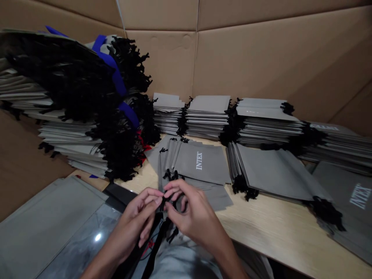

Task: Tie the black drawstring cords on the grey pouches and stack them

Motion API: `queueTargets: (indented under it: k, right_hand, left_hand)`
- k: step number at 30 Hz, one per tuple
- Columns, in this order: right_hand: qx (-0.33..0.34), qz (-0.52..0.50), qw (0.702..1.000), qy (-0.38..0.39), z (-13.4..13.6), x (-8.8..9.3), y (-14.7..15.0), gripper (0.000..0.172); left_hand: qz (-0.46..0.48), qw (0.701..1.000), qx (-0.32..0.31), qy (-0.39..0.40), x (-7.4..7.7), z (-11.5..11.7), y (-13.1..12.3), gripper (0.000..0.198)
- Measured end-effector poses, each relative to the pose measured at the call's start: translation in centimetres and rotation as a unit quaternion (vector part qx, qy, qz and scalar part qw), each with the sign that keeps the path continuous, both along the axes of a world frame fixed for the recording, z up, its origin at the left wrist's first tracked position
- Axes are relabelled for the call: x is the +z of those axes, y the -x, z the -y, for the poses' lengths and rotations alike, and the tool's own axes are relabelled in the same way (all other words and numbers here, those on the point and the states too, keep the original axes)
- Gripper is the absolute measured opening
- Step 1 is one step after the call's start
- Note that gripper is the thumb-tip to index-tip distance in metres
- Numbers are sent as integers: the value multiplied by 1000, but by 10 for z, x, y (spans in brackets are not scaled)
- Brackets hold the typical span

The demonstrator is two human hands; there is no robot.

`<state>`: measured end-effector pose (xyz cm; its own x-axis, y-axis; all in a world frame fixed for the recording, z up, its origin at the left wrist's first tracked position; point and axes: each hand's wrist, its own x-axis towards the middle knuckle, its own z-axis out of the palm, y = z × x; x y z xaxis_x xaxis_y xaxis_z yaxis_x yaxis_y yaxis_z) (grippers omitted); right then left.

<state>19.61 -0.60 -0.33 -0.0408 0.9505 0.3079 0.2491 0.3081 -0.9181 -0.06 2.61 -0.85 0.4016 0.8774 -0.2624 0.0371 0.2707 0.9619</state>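
My left hand [136, 221] and my right hand [188, 213] meet over the table's front edge, their fingertips pinching a black drawstring cord [163, 203]. Its strands hang down past my wrists toward my lap. A narrow grey fabric edge [160, 172] rises just behind my fingers, and it may belong to the held piece. Right behind my hands lies a loose pile of grey drawstring bags [197, 162] printed with white INTEX lettering. My fingers partly hide its near edge.
Tall stacks of grey bags [206, 118] with black cord ends line the light wooden table [276, 228], backed by cardboard walls [261, 58]. A large leaning stack [66, 89] with blue straps stands at left. Flat grey sheets [43, 228] lie at lower left.
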Motion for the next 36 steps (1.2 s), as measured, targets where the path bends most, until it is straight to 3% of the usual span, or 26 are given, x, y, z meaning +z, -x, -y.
queueTargets:
  k: [9,14,19,24,36]
  right_hand:
    - [12,-168,985,48,-5,-8,2,29]
    - [3,-174,984,47,-4,-9,5,27]
    - [-45,-162,986,7,3,-14,13,34]
    - [-55,-147,988,-10,9,-16,11,45]
    - [-85,-183,979,-18,16,-21,15,49]
  left_hand:
    - [-65,992,34,-103,-1,0,-8,54]
    - [-147,964,82,-207,0,4,-8,38]
    - [-177,943,99,-263,1,5,-1,28]
    - [-187,932,71,-302,2,3,2,18]
    - [-205,908,33,-363,10,2,-11,9]
